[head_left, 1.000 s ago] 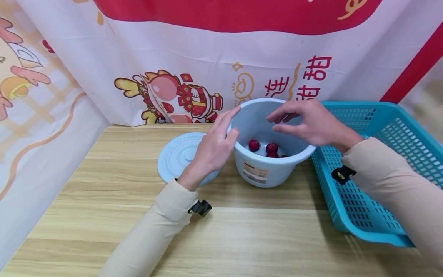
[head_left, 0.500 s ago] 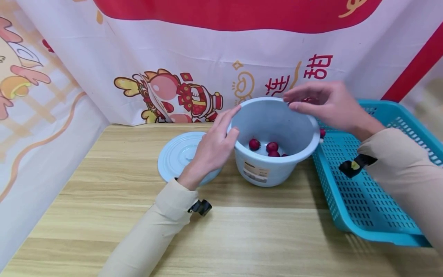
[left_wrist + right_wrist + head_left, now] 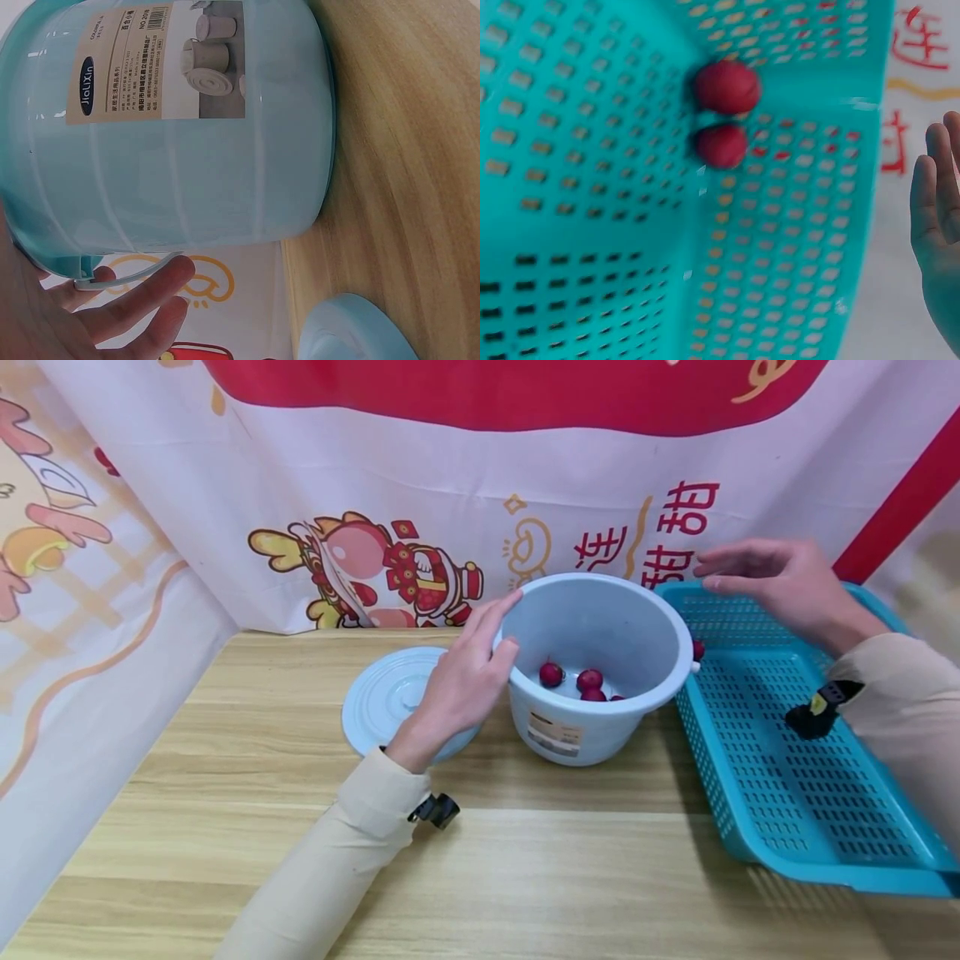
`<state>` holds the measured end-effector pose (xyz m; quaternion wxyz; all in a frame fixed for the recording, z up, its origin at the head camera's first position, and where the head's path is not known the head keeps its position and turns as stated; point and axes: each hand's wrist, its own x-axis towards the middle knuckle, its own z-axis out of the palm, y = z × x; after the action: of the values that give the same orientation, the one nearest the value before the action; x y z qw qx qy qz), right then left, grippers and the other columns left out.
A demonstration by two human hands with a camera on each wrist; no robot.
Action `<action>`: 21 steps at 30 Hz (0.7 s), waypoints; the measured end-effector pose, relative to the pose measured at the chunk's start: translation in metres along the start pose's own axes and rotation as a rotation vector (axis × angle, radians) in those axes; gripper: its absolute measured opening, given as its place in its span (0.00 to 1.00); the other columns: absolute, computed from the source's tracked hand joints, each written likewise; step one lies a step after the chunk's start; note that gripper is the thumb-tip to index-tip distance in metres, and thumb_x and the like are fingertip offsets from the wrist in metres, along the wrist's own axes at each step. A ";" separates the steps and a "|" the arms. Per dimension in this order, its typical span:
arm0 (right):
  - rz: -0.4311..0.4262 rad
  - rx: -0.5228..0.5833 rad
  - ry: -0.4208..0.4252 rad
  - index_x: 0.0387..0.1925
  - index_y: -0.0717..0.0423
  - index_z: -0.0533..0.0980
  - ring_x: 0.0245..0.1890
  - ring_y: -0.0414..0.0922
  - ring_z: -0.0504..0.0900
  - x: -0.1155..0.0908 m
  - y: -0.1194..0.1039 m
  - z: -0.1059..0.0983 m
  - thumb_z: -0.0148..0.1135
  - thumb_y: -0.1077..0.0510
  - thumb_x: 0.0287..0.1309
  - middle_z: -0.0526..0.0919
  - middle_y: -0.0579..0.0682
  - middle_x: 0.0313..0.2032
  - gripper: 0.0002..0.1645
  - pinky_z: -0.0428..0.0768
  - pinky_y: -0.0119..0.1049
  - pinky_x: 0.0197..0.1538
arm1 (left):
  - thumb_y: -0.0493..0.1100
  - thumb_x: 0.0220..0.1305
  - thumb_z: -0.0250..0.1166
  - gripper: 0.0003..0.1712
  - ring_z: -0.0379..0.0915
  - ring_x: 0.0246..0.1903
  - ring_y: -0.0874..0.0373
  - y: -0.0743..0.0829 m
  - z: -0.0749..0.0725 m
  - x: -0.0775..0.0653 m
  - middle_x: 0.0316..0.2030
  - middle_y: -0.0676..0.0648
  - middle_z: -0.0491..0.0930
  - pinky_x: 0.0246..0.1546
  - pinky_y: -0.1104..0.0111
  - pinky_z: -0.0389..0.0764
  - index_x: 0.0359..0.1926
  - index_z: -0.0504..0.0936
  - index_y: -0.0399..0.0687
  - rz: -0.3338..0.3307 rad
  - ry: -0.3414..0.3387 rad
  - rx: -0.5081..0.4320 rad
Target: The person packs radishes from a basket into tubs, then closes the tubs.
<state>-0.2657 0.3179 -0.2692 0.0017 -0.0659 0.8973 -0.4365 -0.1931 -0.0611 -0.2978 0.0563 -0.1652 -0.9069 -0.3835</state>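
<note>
A light blue bucket (image 3: pixel 592 727) stands on the table with several small red radishes (image 3: pixel 589 680) at its bottom. My left hand (image 3: pixel 468 672) rests against the left side of its rim. In the left wrist view, the fingers (image 3: pixel 142 311) lie mostly straight beside the white handle (image 3: pixel 127 281). Over the far end of a teal basket (image 3: pixel 750 852) hovers my right hand (image 3: pixel 795 589), fingers extended and no object visible in them. Two radishes (image 3: pixel 726 88) lie against the basket's wall in the right wrist view; only one radish (image 3: pixel 698 650) shows from the head.
A round light blue lid (image 3: pixel 382 702) lies on the wooden table (image 3: pixel 525 877), left of the bucket and partly under my left forearm. A printed cloth (image 3: pixel 420 468) hangs behind. The basket's near wall sits close beside the bucket.
My right hand has moved from above the bucket's opening rightward, out over the basket. The radish at the basket's near wall has come into view. My left hand and the bucket stay put.
</note>
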 end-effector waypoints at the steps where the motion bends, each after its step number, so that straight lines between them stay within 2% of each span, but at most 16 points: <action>1: 0.013 -0.006 -0.005 0.68 0.37 0.70 0.52 0.34 0.77 0.001 0.004 -0.001 0.68 0.42 0.55 0.77 0.42 0.62 0.38 0.81 0.24 0.40 | 0.57 0.70 0.41 0.33 0.65 0.66 0.54 0.000 0.000 0.000 0.75 0.62 0.53 0.58 0.49 0.76 0.75 0.51 0.78 -0.001 -0.001 -0.001; 7: 0.053 -0.053 -0.030 0.69 0.37 0.69 0.51 0.35 0.76 0.006 0.024 -0.003 0.69 0.40 0.54 0.76 0.45 0.63 0.41 0.83 0.27 0.41 | 0.57 0.70 0.41 0.33 0.65 0.66 0.54 -0.001 0.000 0.000 0.75 0.62 0.53 0.58 0.49 0.76 0.75 0.51 0.79 -0.002 0.002 0.000; 10: 0.086 -0.094 -0.057 0.69 0.37 0.69 0.56 0.41 0.74 0.008 0.032 -0.001 0.67 0.38 0.54 0.75 0.48 0.64 0.41 0.83 0.34 0.46 | 0.57 0.70 0.41 0.33 0.66 0.65 0.55 -0.001 0.001 0.000 0.74 0.62 0.54 0.57 0.50 0.76 0.75 0.51 0.78 0.002 0.003 0.000; 16: 0.142 -0.123 -0.128 0.70 0.39 0.66 0.65 0.58 0.66 0.012 0.050 0.004 0.66 0.36 0.54 0.70 0.56 0.67 0.43 0.78 0.58 0.56 | 0.56 0.70 0.41 0.33 0.66 0.65 0.55 -0.001 0.001 0.001 0.74 0.61 0.54 0.57 0.50 0.77 0.75 0.52 0.78 0.005 0.004 0.000; 21: 0.159 -0.122 -0.188 0.70 0.44 0.66 0.64 0.59 0.68 0.016 0.059 0.009 0.67 0.40 0.56 0.70 0.59 0.67 0.42 0.76 0.61 0.58 | 0.55 0.70 0.42 0.33 0.66 0.64 0.55 -0.002 0.000 0.000 0.74 0.62 0.54 0.57 0.50 0.76 0.75 0.52 0.78 0.007 0.010 0.001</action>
<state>-0.2875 0.3449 -0.3207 0.1165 -0.0352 0.9204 -0.3716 -0.1939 -0.0619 -0.2991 0.0621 -0.1664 -0.9063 -0.3836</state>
